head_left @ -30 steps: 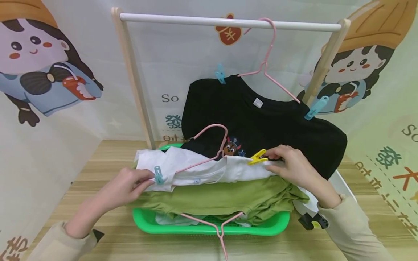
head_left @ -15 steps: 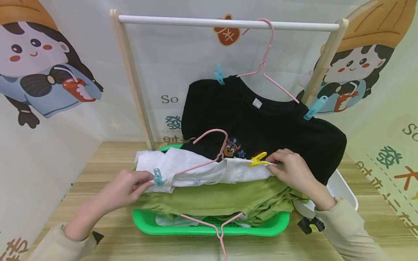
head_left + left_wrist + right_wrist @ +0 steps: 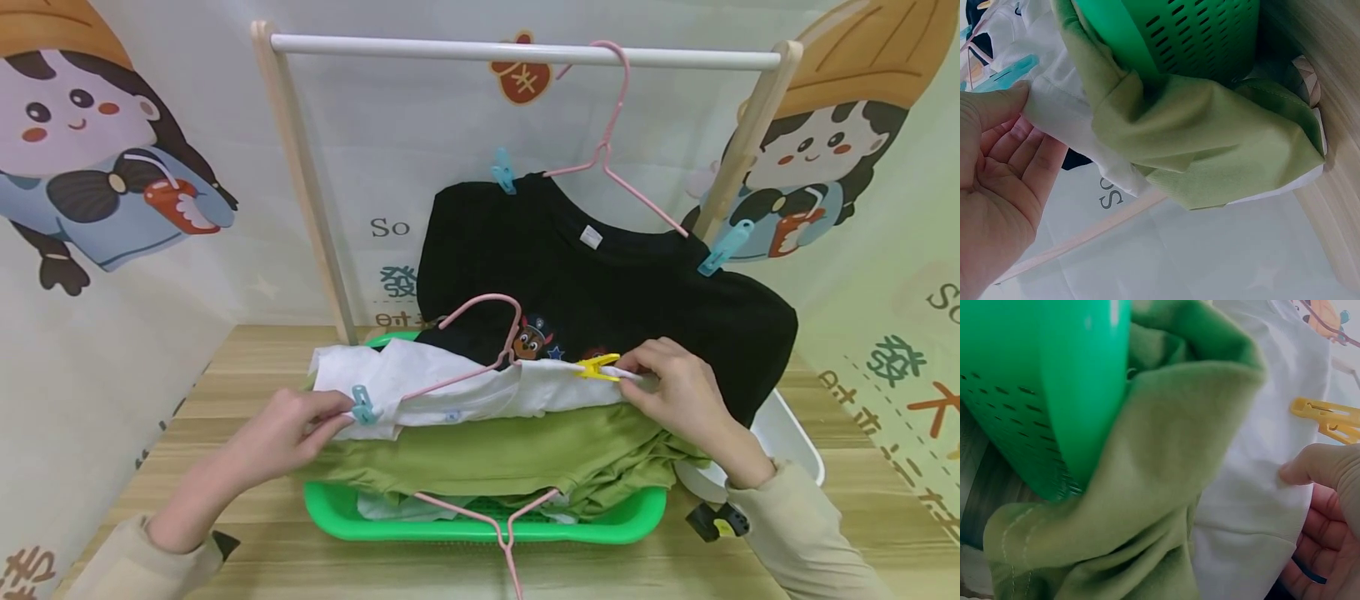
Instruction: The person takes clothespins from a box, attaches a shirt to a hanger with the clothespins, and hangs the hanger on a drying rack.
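Note:
A white T-shirt (image 3: 562,392) lies over the green basket with a pink hanger (image 3: 450,382) in its neck. My left hand (image 3: 300,425) pinches its left shoulder edge, right beside a blue clothespin (image 3: 363,406) clipped there. At the other shoulder my right hand (image 3: 678,385) pinches the cloth between thumb and fingers, just outside a yellow clothespin (image 3: 597,367) clipped on the edge. In the right wrist view the thumb presses on the white cloth (image 3: 1254,469), with the yellow clothespin (image 3: 1325,415) above it. Beneath lies an olive green garment (image 3: 480,454) with another pink hanger (image 3: 501,527).
A black T-shirt (image 3: 495,250) hangs behind on a pink hanger (image 3: 607,150), with blue clothespins at its shoulders, from the white rail (image 3: 450,47) of a wooden rack. The green basket (image 3: 375,527) stands on the wood-grain table (image 3: 217,400). A white tray (image 3: 787,433) is at the right.
My right hand has moved from the yellow clothespin's handles to pinching the white cloth beside it. The clothespin has swung slightly to the right. My left hand stays in place.

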`<state>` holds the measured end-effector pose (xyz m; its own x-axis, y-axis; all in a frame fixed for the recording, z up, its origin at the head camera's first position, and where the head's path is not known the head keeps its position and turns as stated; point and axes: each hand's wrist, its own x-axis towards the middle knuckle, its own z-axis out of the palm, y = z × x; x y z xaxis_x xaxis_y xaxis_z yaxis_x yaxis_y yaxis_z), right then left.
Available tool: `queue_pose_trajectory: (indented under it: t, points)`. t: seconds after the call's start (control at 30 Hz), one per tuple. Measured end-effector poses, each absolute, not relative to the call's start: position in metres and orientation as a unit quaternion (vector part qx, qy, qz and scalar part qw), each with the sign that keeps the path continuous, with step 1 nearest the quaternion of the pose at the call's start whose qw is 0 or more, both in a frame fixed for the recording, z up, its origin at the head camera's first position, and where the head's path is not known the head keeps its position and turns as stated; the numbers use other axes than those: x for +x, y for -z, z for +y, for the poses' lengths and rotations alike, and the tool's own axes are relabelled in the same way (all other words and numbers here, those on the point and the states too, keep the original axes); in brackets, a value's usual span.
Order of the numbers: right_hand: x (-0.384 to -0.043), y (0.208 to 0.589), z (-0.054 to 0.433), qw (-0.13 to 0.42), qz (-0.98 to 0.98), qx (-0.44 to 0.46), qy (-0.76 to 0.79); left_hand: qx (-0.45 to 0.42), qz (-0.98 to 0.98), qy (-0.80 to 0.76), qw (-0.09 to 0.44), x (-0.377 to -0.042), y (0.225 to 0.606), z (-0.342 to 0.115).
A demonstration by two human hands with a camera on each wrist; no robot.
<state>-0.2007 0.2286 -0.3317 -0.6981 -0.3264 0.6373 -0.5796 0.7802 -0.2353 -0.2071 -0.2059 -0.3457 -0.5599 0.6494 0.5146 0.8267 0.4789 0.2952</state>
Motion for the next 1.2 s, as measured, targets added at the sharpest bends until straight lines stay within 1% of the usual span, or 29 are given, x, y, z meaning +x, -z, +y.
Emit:
queue_pose_trajectory:
  t: [0.23, 0.4, 0.57, 0.7, 0.93, 1.2]
  points:
    - [-0.200, 0.328, 0.231, 0.330, -0.885, 0.249, -0.215, -0.429, -0.841, 0.259, 0.204, -0.208, 0.340, -0.201]
    - [-0.202, 0.319, 0.231, 0.360, -0.878, 0.238, -0.206, -0.397, -0.848, 0.257, 0.239, -0.212, 0.330, -0.195]
    - [-0.206, 0.308, 0.231, 0.402, -0.864, 0.230, -0.196, -0.360, -0.841, 0.261, 0.306, -0.222, 0.318, -0.186]
    - [-0.209, 0.299, 0.229, 0.438, -0.850, 0.218, -0.195, -0.333, -0.828, 0.287, 0.347, -0.233, 0.308, -0.178]
    - [-0.210, 0.280, 0.223, 0.473, -0.834, 0.186, -0.214, -0.301, -0.809, 0.347, 0.366, -0.250, 0.291, -0.171]
    - [-0.211, 0.255, 0.220, 0.518, -0.816, 0.151, -0.209, -0.273, -0.802, 0.361, 0.390, -0.260, 0.262, -0.159]
